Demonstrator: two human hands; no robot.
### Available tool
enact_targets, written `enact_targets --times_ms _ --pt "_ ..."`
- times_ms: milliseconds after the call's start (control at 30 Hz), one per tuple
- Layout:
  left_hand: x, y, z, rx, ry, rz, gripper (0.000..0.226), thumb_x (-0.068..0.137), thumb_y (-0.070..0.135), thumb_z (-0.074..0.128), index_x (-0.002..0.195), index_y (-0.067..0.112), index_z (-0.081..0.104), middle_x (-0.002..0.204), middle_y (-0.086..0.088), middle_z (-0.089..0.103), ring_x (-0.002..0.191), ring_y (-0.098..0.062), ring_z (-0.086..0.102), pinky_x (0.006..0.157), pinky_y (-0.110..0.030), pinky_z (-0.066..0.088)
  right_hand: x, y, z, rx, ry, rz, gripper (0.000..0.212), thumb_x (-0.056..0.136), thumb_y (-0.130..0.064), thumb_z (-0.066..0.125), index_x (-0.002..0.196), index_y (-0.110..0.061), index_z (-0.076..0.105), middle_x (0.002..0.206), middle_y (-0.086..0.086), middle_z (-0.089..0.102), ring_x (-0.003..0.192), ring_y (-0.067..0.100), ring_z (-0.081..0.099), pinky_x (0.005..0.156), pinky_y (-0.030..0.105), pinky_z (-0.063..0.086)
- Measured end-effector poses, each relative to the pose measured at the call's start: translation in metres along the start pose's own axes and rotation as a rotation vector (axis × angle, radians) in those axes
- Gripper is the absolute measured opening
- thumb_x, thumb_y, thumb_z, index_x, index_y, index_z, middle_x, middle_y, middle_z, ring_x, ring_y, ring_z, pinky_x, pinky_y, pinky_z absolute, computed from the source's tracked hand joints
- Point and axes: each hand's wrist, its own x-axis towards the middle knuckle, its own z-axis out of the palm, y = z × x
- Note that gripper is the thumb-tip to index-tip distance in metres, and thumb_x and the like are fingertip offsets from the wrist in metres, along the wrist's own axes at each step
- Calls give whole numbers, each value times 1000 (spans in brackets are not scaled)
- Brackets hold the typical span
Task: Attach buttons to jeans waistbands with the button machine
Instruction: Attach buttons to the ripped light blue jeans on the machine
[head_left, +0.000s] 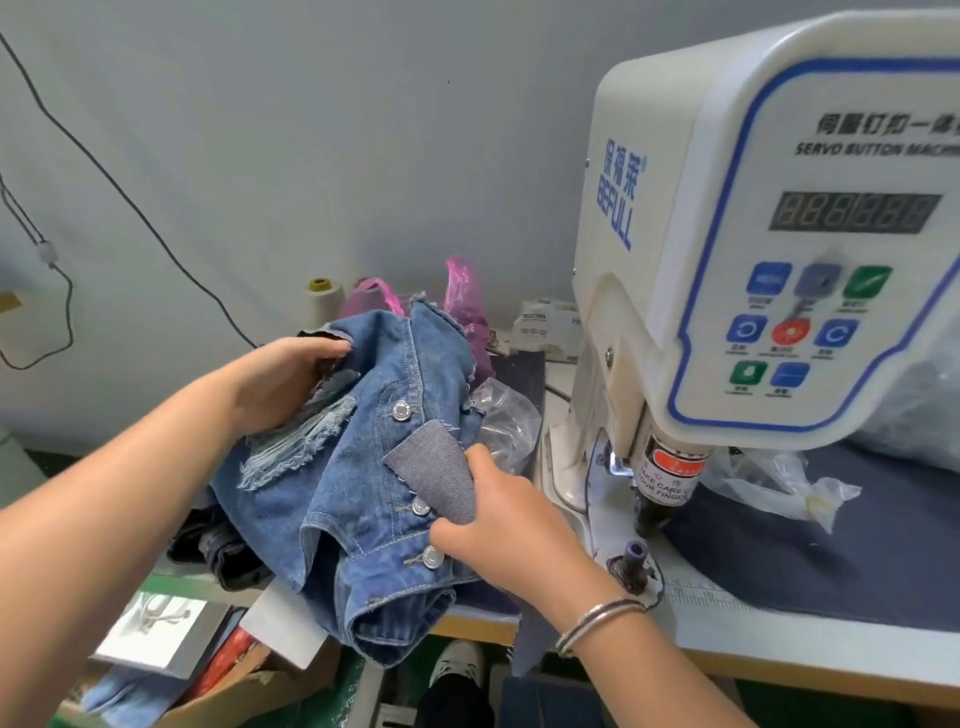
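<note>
Reaching in from the lower left and lower right edges, two bare forearms, the right wrist wearing thin silver bangles (597, 621). Gripping the far upper edge of the denim garment (363, 467) with the left hand (283, 382), fingers curled over the frayed hem. Pinching a small grey-blue fabric patch (436, 475) against the garment's button placket with the right hand (506, 530), thumb on the patch, fingers curled underneath. Hands working apart, one at each end of the garment, both clamped on cloth.

Hanging bunched between the hands, just left of the button machine (769, 249) and over the front edge of the work table (810, 618). Showing three metal buttons already set down the placket: one near the top (401, 410), one in the middle (421, 506), one low by the right thumb (431, 557). Showing a frayed, distressed patch (296, 441) below the left hand.

Standing at right, the white machine head with blue-edged control panel (810, 332) and dark display. Sitting below its punch, the lower die (631, 564) on the table, apart from the garment.

Lying behind the garment: a cream thread cone (322, 299), a pink plastic bag (462, 306), a clear plastic bag (506, 418). Trailing down the grey wall, a black cable (130, 202).
</note>
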Motion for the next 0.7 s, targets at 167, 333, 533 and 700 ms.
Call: enact_targets --times_ms 167,333,533,700 --pt "2 11 16 215 95 76 30 67 37 77 92 22 73 98 -6 75 89 -24 69 79 -35 50 -2 5 -4 13 8 9 35 81 -53 55 96 -27 36 81 -2 57 76 25 59 56 36 44" --pt "-3 35 8 175 332 225 14 82 25 74 95 22 68 75 -1 70 55 -10 62 48 -20 44 20 2 -17 163 423 -31 43 93 -42 52 131 -31 35 87 -2 58 74 20 55 54 29 38" --pt "-24 42 11 89 159 272 12 91 8 60 98 17 63 87 -5 69 67 -14 66 59 -24 53 52 -9 -23 250 640 -109 35 96 -6 42 118 -28 58 98 -2 60 78 20 57 63 36 45" --pt "-33 56 14 84 214 233 7 93 18 59 95 13 63 87 -10 64 65 -16 60 61 -25 50 65 -12 -21 422 604 -18 38 93 0 40 97 -18 73 101 -1 57 90 15 57 80 30 47"
